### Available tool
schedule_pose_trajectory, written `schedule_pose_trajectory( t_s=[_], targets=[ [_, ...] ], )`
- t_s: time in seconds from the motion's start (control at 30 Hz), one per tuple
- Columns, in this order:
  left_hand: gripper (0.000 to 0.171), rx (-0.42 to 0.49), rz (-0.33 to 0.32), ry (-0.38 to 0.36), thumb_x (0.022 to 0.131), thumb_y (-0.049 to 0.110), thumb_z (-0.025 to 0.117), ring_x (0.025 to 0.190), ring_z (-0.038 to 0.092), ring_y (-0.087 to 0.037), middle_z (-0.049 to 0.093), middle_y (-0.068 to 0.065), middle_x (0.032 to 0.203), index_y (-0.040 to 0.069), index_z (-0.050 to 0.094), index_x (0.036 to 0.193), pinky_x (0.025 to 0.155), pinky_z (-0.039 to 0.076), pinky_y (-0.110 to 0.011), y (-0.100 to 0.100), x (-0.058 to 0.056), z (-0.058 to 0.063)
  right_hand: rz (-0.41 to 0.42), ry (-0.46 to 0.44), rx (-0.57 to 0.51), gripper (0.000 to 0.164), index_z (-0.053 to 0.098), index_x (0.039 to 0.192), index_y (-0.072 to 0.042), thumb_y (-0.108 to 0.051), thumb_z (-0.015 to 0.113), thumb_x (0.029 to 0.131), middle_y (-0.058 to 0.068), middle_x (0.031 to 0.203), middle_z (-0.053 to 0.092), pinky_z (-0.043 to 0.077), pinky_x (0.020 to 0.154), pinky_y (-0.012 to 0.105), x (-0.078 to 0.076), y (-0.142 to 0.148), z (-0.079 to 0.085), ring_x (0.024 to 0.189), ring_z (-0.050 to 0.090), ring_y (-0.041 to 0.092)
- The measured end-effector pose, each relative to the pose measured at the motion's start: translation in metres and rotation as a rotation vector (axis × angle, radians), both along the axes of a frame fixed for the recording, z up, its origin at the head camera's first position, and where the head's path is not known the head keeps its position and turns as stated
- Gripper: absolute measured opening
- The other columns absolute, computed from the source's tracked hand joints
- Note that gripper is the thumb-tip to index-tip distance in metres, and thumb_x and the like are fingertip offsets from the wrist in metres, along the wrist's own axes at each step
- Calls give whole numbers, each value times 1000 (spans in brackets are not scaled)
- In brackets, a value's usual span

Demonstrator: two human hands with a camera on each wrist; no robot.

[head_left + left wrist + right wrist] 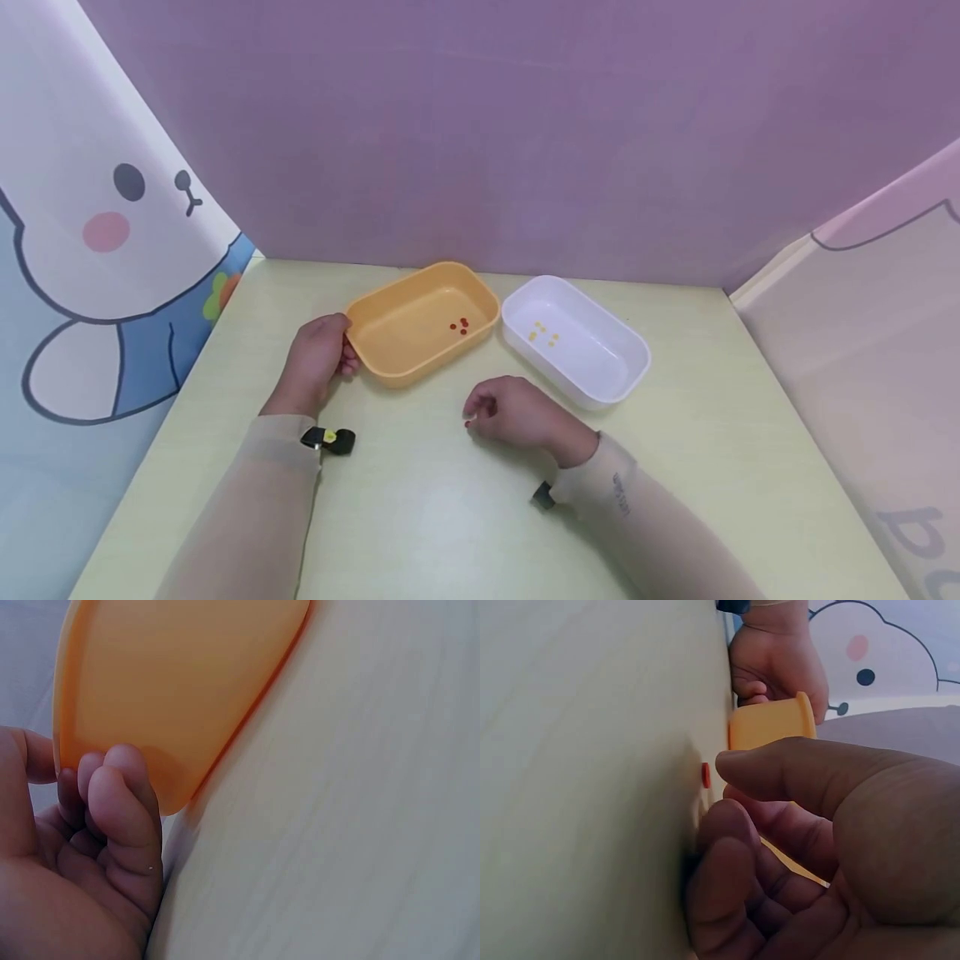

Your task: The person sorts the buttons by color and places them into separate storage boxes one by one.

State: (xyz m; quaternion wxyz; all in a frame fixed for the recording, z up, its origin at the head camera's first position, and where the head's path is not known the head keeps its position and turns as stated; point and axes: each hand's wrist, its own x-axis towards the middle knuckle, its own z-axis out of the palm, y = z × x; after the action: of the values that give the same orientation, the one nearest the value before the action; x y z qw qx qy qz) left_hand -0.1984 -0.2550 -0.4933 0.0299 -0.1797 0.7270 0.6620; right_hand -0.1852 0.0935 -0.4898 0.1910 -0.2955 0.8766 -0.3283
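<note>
My left hand grips the left end of an orange tray at its rim; in the left wrist view its fingers bend against the outer wall. Inside that tray lie several small red pieces. In front of the trays, my right hand is low over the table, fingers loosely bent. A single small red piece sits on the tabletop just beyond its thumb tip, with a gap between them in the right wrist view. Nothing shows between thumb and fingers.
Right of the orange tray stands a white tray with several small yellow pieces in it. The pale table meets a purple backdrop behind the trays, and printed cartoon panels flank both sides.
</note>
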Motion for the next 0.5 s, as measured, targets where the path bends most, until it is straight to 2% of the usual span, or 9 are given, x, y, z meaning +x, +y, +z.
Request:
schedule_pose_trajectory(
  t_s=[0.5],
  targets=[
    [42,-8,4,-22,114,40,42,71,65,-15,65,-1,87,5,62,126,66,61,-28,-2,-1,-2,16,61,86,13,80,103,-26,-13,77,100,-13,82,67,54,84,31,9,-7,1,83,62,9]
  ],
)
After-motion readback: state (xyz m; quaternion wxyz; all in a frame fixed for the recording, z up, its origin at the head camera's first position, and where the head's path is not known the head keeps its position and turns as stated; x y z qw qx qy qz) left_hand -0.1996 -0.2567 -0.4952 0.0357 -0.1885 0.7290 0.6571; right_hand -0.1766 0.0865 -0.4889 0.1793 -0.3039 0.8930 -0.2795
